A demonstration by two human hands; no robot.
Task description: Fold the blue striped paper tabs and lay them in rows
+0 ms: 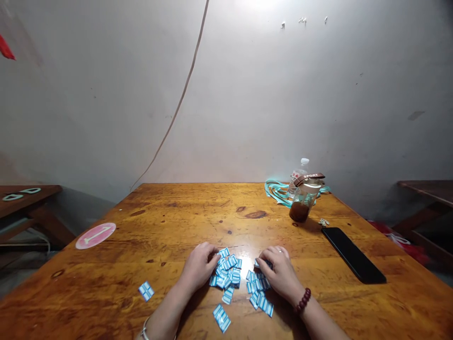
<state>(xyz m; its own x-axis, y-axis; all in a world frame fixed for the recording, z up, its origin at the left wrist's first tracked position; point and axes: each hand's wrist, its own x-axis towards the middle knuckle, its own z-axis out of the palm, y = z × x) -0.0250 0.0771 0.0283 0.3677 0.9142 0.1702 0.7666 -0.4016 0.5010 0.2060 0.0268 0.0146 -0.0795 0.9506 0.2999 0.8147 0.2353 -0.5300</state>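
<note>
Small glossy blue-and-white pieces, like little packets or printed cards, lie in two loose piles. Beside the left pile (226, 271), my left hand (200, 267) rests with its fingers bent and the thumb apart from them; the fingertips touch the pile's edge. My right hand (278, 271) curls over the right pile (260, 285), thumb and fingers close together. A blue-and-white piece (256, 263) shows at those fingertips; part of it is hidden. One piece (222, 318) lies nearer me, and another (146, 291) sits apart at the left.
On the wooden table (184, 212), a black phone (354, 255) lies at the right. Behind it stand a tumbler with brown liquid (302, 203) and a clear plastic bottle (293, 184), with turquoise ribbon (278, 191) around them. A pink round sign (95, 235) is at the left.
</note>
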